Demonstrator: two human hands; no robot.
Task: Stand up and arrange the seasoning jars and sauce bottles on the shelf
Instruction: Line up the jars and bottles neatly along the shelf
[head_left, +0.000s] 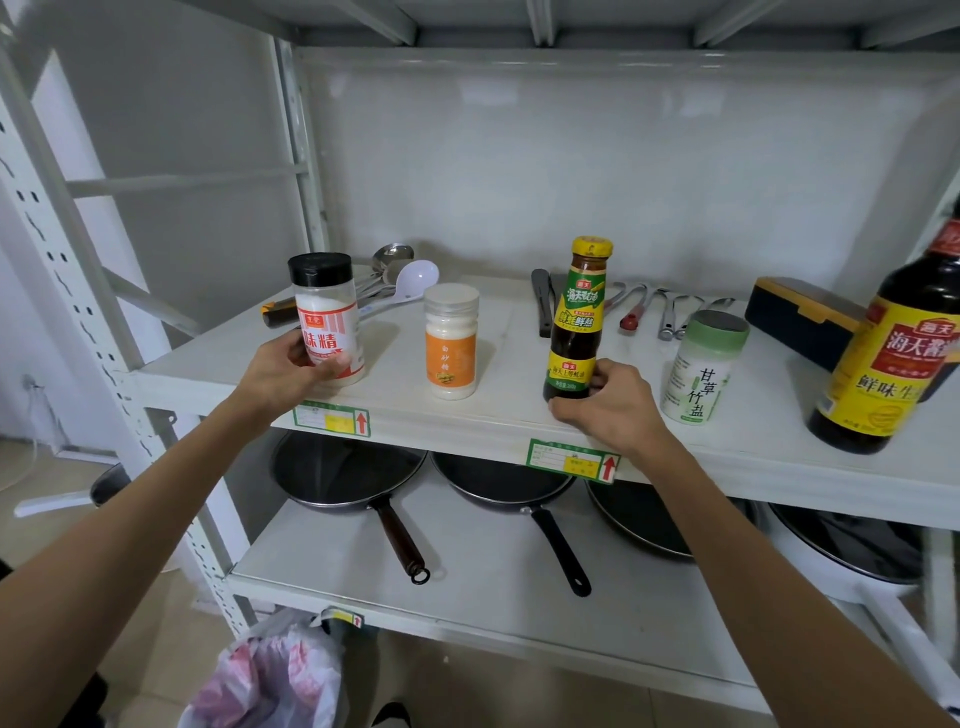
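My left hand (283, 376) grips a black-capped seasoning jar with a red label (327, 306), upright at the left of the white shelf (498, 415). An orange-labelled jar of white powder (451, 340) stands free in the middle. My right hand (608, 402) holds the base of a dark oyster sauce bottle with a yellow cap (579, 317), upright on the shelf. To its right stands a green-lidded salt jar (701, 369). A large soy sauce bottle with a yellow label (888, 358) leans at the far right edge.
Ladles and spoons (395, 275) lie behind the jars at the back left, tongs and utensils (644, 306) at the back middle, a dark box with a yellow lid (802, 317) at the back right. Several pans (353, 473) sit on the lower shelf. A plastic bag (270, 675) hangs below.
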